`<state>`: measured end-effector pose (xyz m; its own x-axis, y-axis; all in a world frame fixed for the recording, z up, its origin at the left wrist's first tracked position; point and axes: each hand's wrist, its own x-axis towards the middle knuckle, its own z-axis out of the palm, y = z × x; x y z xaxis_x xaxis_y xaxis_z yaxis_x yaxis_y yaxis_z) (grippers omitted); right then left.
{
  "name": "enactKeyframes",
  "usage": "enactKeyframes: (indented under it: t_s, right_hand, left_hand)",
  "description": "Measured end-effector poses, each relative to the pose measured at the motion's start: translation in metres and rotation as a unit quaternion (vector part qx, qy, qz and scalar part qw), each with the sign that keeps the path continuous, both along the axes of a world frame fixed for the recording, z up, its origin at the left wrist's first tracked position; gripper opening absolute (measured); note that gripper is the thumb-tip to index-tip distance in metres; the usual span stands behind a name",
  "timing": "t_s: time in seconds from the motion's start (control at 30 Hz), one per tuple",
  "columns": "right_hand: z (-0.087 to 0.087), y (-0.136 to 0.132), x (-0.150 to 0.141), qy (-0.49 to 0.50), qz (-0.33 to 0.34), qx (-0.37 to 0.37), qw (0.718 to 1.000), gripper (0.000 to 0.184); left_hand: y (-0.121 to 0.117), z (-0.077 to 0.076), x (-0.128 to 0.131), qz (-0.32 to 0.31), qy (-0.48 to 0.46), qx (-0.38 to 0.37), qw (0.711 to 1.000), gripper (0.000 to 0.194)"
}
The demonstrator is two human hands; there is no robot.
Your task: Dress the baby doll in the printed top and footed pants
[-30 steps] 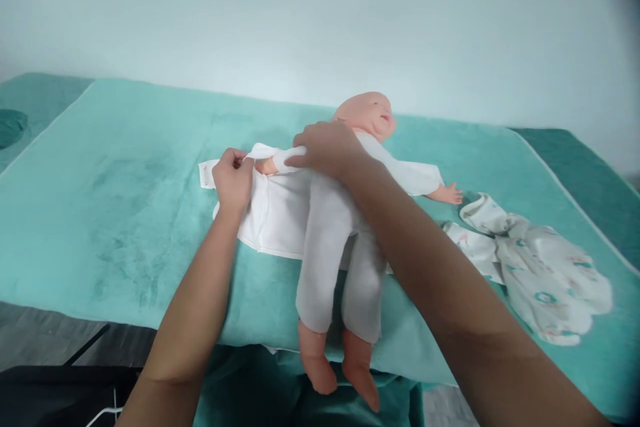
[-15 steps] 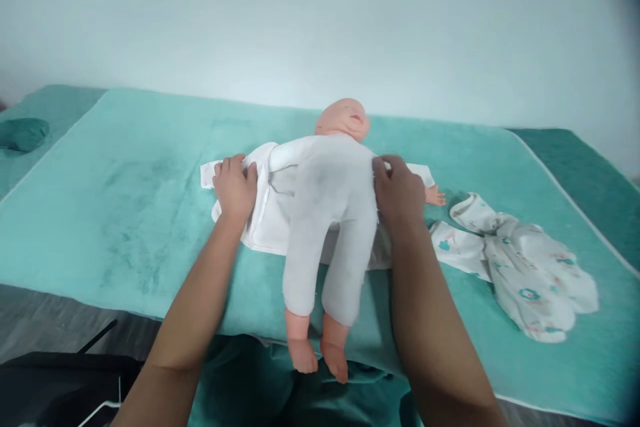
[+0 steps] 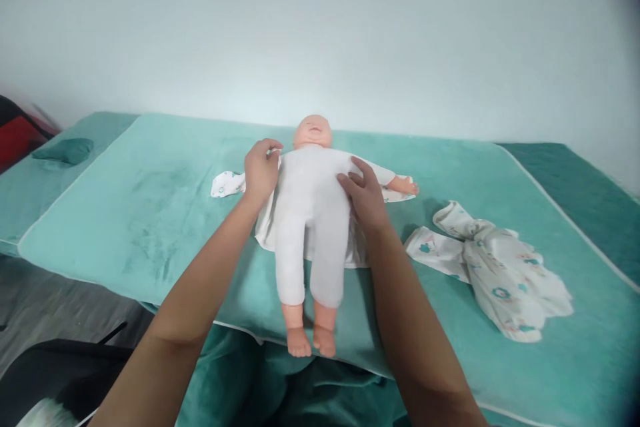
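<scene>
A baby doll with a white cloth body lies on its back on a teal towel, head toward the wall, feet over the near edge. An open white garment is spread beneath it. My left hand is closed on the doll's left shoulder and the garment edge there. My right hand rests flat on the doll's right side, fingers stretched out. The doll's bare arm sticks out to the right.
A crumpled white patterned garment lies on the towel to the right. A small dark green cloth sits at the far left. A white wall runs behind. A dark object is on the floor at lower left.
The doll has been laid straight on its back. My right hand left the doll's arm, went to its right side and now rests on the torso. My left hand shifted up to the shoulder.
</scene>
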<state>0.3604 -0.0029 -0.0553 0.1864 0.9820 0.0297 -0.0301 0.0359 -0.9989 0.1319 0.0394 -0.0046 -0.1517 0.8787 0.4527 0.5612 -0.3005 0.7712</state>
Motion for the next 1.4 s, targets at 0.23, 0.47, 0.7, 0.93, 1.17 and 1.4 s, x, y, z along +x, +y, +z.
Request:
enactKeyframes:
  t_s: [0.23, 0.47, 0.7, 0.93, 1.17, 1.4]
  right_hand:
    - [-0.005, -0.001, -0.008, 0.014, 0.126, 0.01, 0.992, 0.077]
    - [-0.004, -0.001, 0.0, -0.047, 0.144, 0.006, 0.988, 0.075]
    - [0.0, -0.001, 0.012, -0.221, 0.008, 0.039, 0.975, 0.041]
    - [-0.003, 0.012, 0.056, -0.293, -0.228, 0.015, 0.929, 0.04]
    - [-0.011, 0.019, 0.058, -0.25, -0.206, -0.063, 0.944, 0.045]
    - [-0.002, 0.014, 0.07, 0.035, -0.231, 0.063, 0.97, 0.028]
  left_hand:
    - [-0.034, 0.046, 0.032, -0.089, 0.134, -0.093, 0.983, 0.019]
    - [-0.109, 0.102, 0.033, -0.141, 0.22, -0.064, 0.963, 0.025]
    - [-0.077, 0.054, 0.006, -0.071, 0.117, -0.064, 0.988, 0.026]
    - [-0.061, 0.012, 0.033, -0.123, 0.311, -0.106, 0.936, 0.056]
    - [-0.018, 0.031, 0.085, -0.14, 0.459, -0.077, 0.874, 0.053]
    - [0.005, 0.016, 0.135, -0.24, 0.545, -0.097, 0.797, 0.066]
